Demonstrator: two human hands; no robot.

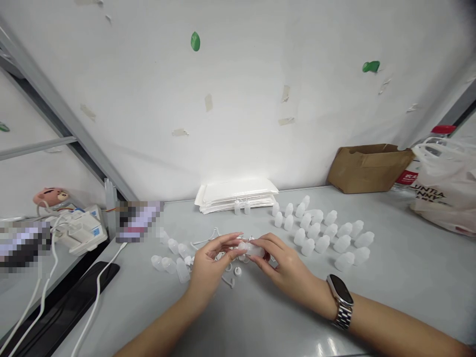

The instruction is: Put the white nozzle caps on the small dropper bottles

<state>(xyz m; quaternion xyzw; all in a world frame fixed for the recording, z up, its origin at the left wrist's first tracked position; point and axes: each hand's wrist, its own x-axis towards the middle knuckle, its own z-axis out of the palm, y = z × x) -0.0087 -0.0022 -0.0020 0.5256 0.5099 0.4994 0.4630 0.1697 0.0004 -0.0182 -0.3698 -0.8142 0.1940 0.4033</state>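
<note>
Between both hands, above the middle of the grey table, lies a small translucent plastic bottle [256, 250], tilted on its side. My right hand [278, 258] has its fingers closed around the bottle's body. At the bottle's left end, my left hand [215, 258] pinches the tip with thumb and fingers. Small white caps [238, 271] and curved white plastic straps [228, 282] are scattered under and between the hands, partly hidden by them. Several translucent bottle pieces [169, 265] lie left of my left hand. To the right, several similar bottles [322, 243] stand in loose rows.
White padded envelopes [238, 188] are stacked against the wall, with two small bottles [242, 207] before them. At the back right are a cardboard box [368, 168] and a plastic bag [446, 183]. A power strip [80, 230], white cable [98, 292] and black panel [74, 307] occupy the left.
</note>
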